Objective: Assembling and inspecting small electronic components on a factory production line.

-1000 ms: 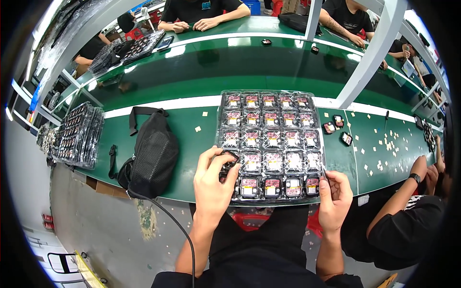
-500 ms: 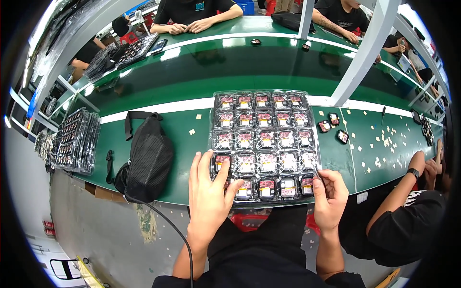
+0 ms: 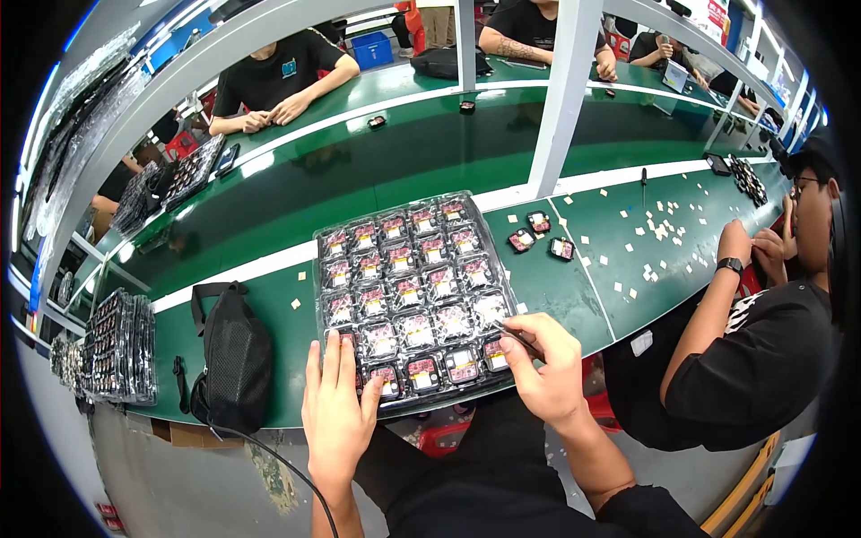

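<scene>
A clear plastic tray (image 3: 417,309) lies at a slant on the green table, its several pockets holding small square black devices with pink-and-white faces. My left hand (image 3: 339,399) is over its near left corner, fingers stretched out and apart, fingertips resting on the tray and partly hiding a device there. At the near right corner, my right hand (image 3: 543,363) pinches a thin, dark, pointed tool (image 3: 523,335) that looks like tweezers. The tool reaches over the tray's right edge, close to a black device (image 3: 496,352); whether its tip touches anything is too small to tell.
A black bag (image 3: 235,359) lies left of the tray, beside stacked trays (image 3: 121,345). Three loose devices (image 3: 538,222) sit to the right, with scattered pale squares (image 3: 664,222) beyond. A white post (image 3: 563,99) rises behind. A co-worker (image 3: 753,350) sits at right; others sit opposite.
The view has swung to the right, so the tray now appears further left and tilted. Both hands stay at the tray's near corners. The co-worker at right shows more fully.
</scene>
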{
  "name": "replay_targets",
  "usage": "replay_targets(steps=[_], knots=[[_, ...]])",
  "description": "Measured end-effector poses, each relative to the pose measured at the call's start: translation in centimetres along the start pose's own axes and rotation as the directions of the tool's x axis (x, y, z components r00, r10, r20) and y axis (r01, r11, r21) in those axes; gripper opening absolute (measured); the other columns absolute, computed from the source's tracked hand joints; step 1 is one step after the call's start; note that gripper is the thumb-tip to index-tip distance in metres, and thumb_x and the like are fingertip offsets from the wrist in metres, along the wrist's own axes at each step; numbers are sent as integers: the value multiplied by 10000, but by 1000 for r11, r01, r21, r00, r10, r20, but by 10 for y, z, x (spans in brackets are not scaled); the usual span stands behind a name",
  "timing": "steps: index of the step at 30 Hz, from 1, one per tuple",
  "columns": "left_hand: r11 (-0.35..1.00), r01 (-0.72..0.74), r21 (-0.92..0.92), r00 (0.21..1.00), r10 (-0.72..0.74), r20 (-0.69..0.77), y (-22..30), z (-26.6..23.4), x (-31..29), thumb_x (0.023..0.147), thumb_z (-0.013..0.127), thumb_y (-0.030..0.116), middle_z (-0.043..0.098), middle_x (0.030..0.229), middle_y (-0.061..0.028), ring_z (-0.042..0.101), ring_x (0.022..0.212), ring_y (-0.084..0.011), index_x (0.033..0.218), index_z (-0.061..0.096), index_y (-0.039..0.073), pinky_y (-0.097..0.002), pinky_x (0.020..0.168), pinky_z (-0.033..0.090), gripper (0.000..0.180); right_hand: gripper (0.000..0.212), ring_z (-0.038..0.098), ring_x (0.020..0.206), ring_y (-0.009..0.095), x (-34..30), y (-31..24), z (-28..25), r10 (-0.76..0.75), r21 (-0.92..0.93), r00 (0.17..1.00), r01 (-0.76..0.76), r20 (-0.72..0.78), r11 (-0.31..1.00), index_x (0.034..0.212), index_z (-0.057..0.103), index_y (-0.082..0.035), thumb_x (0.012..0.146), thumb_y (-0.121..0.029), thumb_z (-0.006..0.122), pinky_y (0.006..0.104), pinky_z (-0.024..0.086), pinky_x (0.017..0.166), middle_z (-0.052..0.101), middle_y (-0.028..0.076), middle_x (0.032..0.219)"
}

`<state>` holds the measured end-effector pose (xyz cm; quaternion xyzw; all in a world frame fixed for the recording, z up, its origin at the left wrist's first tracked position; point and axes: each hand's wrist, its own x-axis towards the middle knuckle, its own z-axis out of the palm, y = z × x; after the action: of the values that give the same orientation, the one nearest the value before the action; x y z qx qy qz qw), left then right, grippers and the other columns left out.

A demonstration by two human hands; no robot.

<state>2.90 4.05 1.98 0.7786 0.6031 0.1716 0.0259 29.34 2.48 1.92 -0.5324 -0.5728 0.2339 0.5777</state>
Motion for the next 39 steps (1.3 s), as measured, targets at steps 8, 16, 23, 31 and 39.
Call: replay_targets(steps=[8,16,23,31,39], knots=[[999,11,-36,1000,-12,-15,0,1,-4,966,664,313,507,1500,-232,388,1437,-465,1414,540,-49,-514,1151,354,589,255,700,826,391,55,85,-53,-84,-517,976,-34,-202,855,1195,624,-10,946,-58,650,464,557,728,634,210,1197],[997,8,-74,990,-18,-138,7,-2,-8,941,702,295,460,1505,-266,364,1424,-498,1401,538,-43,-551,1165,314,594,323,684,969,428,70,100,-61,205,-746,962,-269,-180,609,1185,652,-83,903,-218,735,515,547,833,605,151,1262],[946,-189,-264,931,87,-354,26,0,-14,846,789,181,513,1420,-237,440,1365,-494,1270,645,16,-563,1112,387,477,287,679,933,400,54,94,-71,215,-677,971,-226,-101,700,1036,648,-50,843,-197,800,479,544,793,660,121,1074],[689,-257,-677,959,98,-265,45,-7,-20,882,781,209,614,1353,-198,591,1256,-363,1283,662,-6,-453,1069,459,470,311,441,556,15,24,23,-46,50,-223,988,-82,-146,971,945,623,-7,734,17,851,213,341,487,681,64,1026],[10,103,-995,994,35,103,49,2,-29,903,787,418,546,1423,-211,555,1299,-297,1388,538,-88,-416,1112,427,744,470,509,620,3,-34,-43,21,-135,86,941,114,311,990,1032,609,-29,727,-138,949,191,468,540,712,150,1153]])
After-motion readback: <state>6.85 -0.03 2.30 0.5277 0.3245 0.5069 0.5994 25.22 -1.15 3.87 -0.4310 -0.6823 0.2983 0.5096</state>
